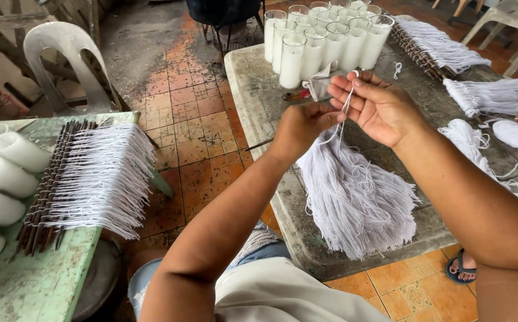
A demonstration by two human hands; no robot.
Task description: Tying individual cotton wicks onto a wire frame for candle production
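Pinching a white string bundle (pixel 354 197) at its gathered top: left hand (pixel 300 126) closed tight on the neck, right hand (pixel 378 104) half open, fingertips drawing one strand upward. Long axis runs away from the body, loose ends fanned toward the near edge of the grey stone table (pixel 259 101). Beyond, tall clear glass candle jars (pixel 324 39) filled white, clustered upright; no labels discernible.

Fluffy white cotton-like string bundle (pixel 354 197), matt, fibrous; grey concrete-look tabletop (pixel 259 95), rough, stained; clear glossy glass candle jars (pixel 324 42); worn terracotta floor tiles (pixel 193 119).
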